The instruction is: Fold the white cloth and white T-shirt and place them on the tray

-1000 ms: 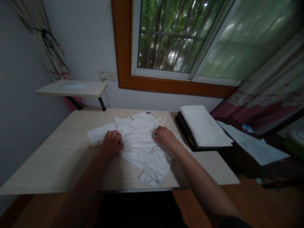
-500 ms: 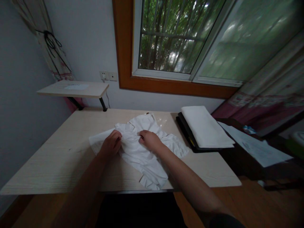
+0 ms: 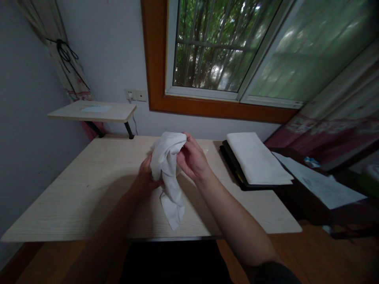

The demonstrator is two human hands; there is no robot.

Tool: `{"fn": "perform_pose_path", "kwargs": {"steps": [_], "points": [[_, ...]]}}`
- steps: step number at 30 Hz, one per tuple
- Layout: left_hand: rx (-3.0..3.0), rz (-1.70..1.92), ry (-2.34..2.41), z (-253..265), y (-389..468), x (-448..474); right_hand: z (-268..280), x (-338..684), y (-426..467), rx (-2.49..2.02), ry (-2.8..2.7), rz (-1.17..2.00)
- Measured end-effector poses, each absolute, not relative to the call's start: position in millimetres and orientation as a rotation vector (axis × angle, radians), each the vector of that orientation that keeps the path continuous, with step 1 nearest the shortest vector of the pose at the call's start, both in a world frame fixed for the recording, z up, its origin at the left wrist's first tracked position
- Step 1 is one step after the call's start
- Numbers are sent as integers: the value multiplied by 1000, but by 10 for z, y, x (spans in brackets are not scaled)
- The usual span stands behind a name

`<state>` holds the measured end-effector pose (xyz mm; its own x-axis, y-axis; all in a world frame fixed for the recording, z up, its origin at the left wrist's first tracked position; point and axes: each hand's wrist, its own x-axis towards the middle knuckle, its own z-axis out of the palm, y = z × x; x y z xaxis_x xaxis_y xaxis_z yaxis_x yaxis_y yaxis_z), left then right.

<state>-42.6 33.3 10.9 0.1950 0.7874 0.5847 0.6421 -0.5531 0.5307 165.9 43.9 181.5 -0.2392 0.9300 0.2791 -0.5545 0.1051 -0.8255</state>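
A white garment [image 3: 167,157] hangs bunched between my hands above the desk, one long end drooping toward the desk's front edge. My right hand [image 3: 194,157] has the upper right of the cloth pinched at its fingertips, palm turned partly up. On the lower left side, my left hand [image 3: 147,177] is closed around the bundle, with some of its fingers hidden behind the cloth. The collar and sleeves cannot be made out in the folds.
The pale wooden desk [image 3: 74,193] lies under my hands. Folded white cloth or paper [image 3: 257,157] rests on a black folder [image 3: 233,169] to the right, beside a loose printed sheet [image 3: 319,181]. A small raised shelf [image 3: 115,112] stands back left, below a wall socket [image 3: 130,94].
The garment was spread over the desk under both hands. Now it is lifted and gathered into a narrow bundle, and my right hand has moved up and turned palm inward.
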Motion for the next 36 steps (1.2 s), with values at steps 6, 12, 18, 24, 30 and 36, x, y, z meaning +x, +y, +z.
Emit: {"fn": "perform_pose_path", "kwargs": {"steps": [6,12,18,24,30,36], "points": [[2070,1497,1401,7,346,-472,1620,1645,594,-484,-984,1451],[2247,1282,1411,75,389,-462,608,1714,860,-1023,-1283,1453],[2508,1050,1454,155,290,-391,209,1889,785,-1084,-1938,1032],[2688,818,1293,193,207,-297,163,2013,727,-830,-1792,1656],[2596,698,1568,216,241,-321,157,2238,672,-832,-1442,1769],[2105,673,2367,383,312,-965,49,2405,674,-887,-1510,1292]]}}
